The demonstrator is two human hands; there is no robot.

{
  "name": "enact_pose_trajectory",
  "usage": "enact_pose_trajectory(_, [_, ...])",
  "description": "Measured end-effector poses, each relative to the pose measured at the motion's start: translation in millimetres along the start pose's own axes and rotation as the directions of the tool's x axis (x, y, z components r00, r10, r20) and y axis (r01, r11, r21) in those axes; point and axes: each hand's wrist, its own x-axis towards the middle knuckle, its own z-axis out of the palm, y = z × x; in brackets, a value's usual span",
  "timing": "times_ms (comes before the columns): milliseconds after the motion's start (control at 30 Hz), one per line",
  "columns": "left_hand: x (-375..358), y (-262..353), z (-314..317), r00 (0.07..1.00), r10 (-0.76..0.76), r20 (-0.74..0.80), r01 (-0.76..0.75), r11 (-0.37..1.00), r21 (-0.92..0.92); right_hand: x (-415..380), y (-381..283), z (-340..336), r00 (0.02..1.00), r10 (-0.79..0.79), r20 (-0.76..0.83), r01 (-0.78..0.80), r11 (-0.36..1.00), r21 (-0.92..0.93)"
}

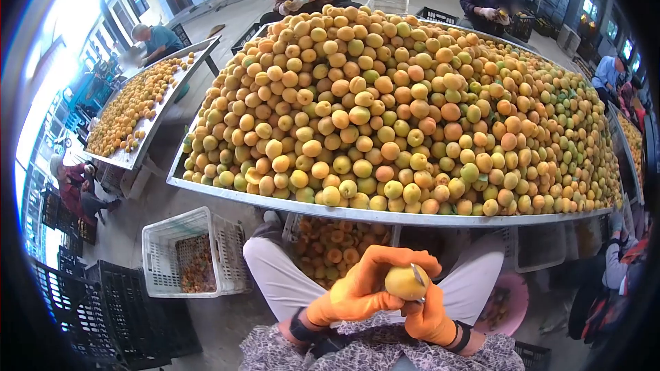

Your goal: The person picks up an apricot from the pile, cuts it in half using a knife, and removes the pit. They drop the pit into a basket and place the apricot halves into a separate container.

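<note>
A great heap of apricots (405, 110) fills the metal table (385, 216) at my twelve o'clock. At ten o'clock sits a white crate (180, 232) with cut fruit inside. Below the table edge, my left hand (361, 288), in an orange glove, curls around one apricot (404, 282). My right hand (432, 319) pinches a small blade (418, 275) against it.

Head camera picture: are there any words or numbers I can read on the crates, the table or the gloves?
None can be read. The white crate, the black crates, the metal table rim and the orange-gloved hands, left and right, holding an apricot, show no lettering.
</note>
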Motion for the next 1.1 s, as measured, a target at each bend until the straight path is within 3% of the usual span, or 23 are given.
enact_pose_trajectory(67, [3, 18, -8, 0.963, -0.216, 0.161, 0.217, 0.976, 0.010, 6, -4, 1, 0.999, -0.046, -0.029, 0.046, 0.999, 0.023])
enact_pose_trajectory(100, [7, 21, -6, 0.958, -0.227, 0.173, 0.235, 0.972, -0.025, 9, -6, 4, 0.993, -0.090, -0.072, 0.094, 0.994, 0.051])
enact_pose_trajectory(133, [7, 21, -1, 0.960, -0.219, 0.173, 0.226, 0.974, -0.023, 12, -7, 4, 0.984, -0.136, -0.118, 0.146, 0.986, 0.078])
enact_pose_trajectory(167, [6, 17, 7, 0.964, -0.229, 0.136, 0.246, 0.961, -0.128, 5, 14, -11, 0.984, -0.136, 0.113, 0.131, 0.990, 0.053])
enact_pose_trajectory(200, [4, 12, 14, 0.964, -0.245, 0.103, 0.262, 0.937, -0.232, 4, 14, -10, 0.983, -0.142, 0.118, 0.137, 0.989, 0.052])
enact_pose_trajectory(267, [-1, -3, 20, 0.994, -0.087, 0.061, 0.092, 0.993, -0.078, 6, 10, -5, 0.991, -0.136, -0.011, 0.137, 0.990, 0.042])
enact_pose_trajectory(333, [-5, 6, 24, 0.983, -0.185, 0.012, 0.185, 0.982, -0.048, 14, 2, -8, 0.992, -0.114, 0.049, 0.110, 0.991, 0.081])
enact_pose_trajectory(367, [-4, 6, 20, 0.984, -0.177, 0.005, 0.177, 0.983, -0.052, 16, 1, -10, 0.984, -0.177, 0.024, 0.177, 0.984, 0.012])
enact_pose_trajectory(433, [3, 11, 4, 0.975, -0.086, 0.205, 0.010, 0.938, 0.346, 16, 5, -15, 0.970, -0.242, 0.012, 0.242, 0.969, -0.053])
enact_pose_trajectory(467, [5, 18, 2, 0.976, -0.086, 0.198, 0.012, 0.938, 0.347, 13, 11, -21, 0.971, -0.223, 0.090, 0.229, 0.971, -0.063])
enact_pose_trajectory(533, [9, 36, 0, 0.946, -0.196, 0.259, -0.027, 0.748, 0.663, 16, 12, -29, 0.964, -0.205, 0.168, 0.219, 0.973, -0.071])
enact_pose_trajectory(600, [21, 58, 2, 0.886, -0.379, 0.267, 0.051, 0.653, 0.756, 29, 0, -37, 0.937, -0.185, 0.296, 0.255, 0.941, -0.221])
enact_pose_trajectory(667, [38, 67, -4, 0.817, -0.488, 0.308, 0.063, 0.606, 0.793, 30, 0, -41, 0.928, -0.144, 0.342, 0.233, 0.944, -0.235])
enact_pose_trajectory(733, [38, 55, -6, 0.818, -0.468, 0.335, 0.053, 0.641, 0.766, 34, -4, -39, 0.941, -0.104, 0.323, 0.171, 0.967, -0.187])
enact_pose_trajectory(767, [31, 39, 1, 0.893, -0.326, 0.310, 0.131, 0.848, 0.514, 31, 1, -37, 0.935, -0.248, 0.252, 0.293, 0.943, -0.158])
enact_pose_trajectory(800, [25, 26, 7, 0.952, -0.200, 0.233, 0.154, 0.967, 0.202, 30, 0, -34, 0.934, -0.258, 0.246, 0.302, 0.939, -0.162])
enact_pose_trajectory(833, [22, 17, 9, 0.964, -0.080, 0.252, -0.008, 0.943, 0.332, 29, -1, -31, 0.949, -0.245, 0.199, 0.277, 0.949, -0.151])
enact_pose_trajectory(867, [13, 11, 31, 0.993, -0.068, 0.096, 0.063, 0.997, 0.050, 27, -2, -28, 0.961, -0.229, 0.155, 0.250, 0.958, -0.139])
enact_pose_trajectory(900, [11, 9, 30, 0.993, -0.047, 0.104, 0.034, 0.991, 0.126, 29, 9, -19, 0.981, -0.149, 0.121, 0.146, 0.989, 0.029])
enact_pose_trajectory(967, [8, 9, 25, 0.995, -0.021, 0.100, 0.001, 0.980, 0.197, 28, 14, -24, 0.959, -0.206, 0.195, 0.215, 0.976, -0.028])
enact_pose_trajectory(1033, [15, 24, 19, 0.973, -0.010, 0.231, -0.147, 0.744, 0.652, 27, 18, -27, 0.926, -0.260, 0.274, 0.286, 0.956, -0.058])
enact_pose_trajectory(1067, [19, 32, 17, 0.974, -0.006, 0.225, -0.147, 0.742, 0.654, 26, 21, -28, 0.922, -0.265, 0.282, 0.287, 0.957, -0.040])
enact_pose_trajectory(1100, [22, 40, 18, 0.967, -0.024, 0.253, -0.181, 0.634, 0.752, 29, 8, -30, 0.919, -0.271, 0.288, 0.312, 0.944, -0.109])
